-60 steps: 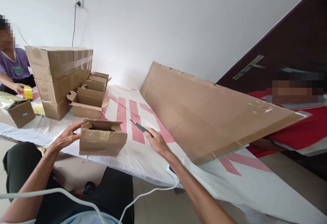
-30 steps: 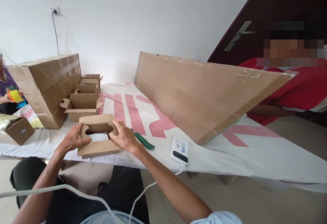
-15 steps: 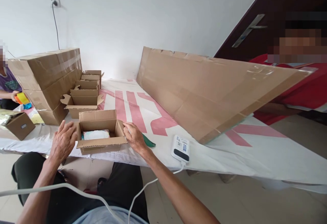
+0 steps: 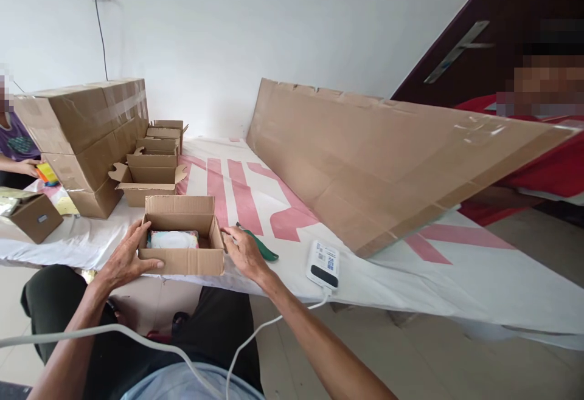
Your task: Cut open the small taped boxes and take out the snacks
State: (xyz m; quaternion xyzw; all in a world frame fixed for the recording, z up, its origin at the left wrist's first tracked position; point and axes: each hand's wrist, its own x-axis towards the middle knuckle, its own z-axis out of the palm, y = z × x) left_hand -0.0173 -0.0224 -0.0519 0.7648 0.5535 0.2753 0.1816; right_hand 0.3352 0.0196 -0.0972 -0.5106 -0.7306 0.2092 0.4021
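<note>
A small cardboard box (image 4: 182,262) stands with its top flaps up at the table's front edge, right before me. Inside it, toward the left, lies a white packet with a colourful border (image 4: 173,239); the right part of the interior is bare. My left hand (image 4: 126,258) grips the box's left front corner, thumb over the front flap and fingers along the left side. Against the right side rests my right hand (image 4: 244,253), its fingers bent at the edge there. A green-handled tool (image 4: 262,247), partly covered by that hand, lies just beyond it.
Several open cardboard boxes (image 4: 149,196) line up behind, beside a stack of taped cartons (image 4: 91,144). A large cardboard sheet (image 4: 387,163) leans across the table's right side. A white device (image 4: 323,264) with a cable lies nearer. Two other people sit left and right.
My left hand has moved from beside the box onto its left front corner. The box's side flaps no longer stick out, and the front flap hangs lower.
</note>
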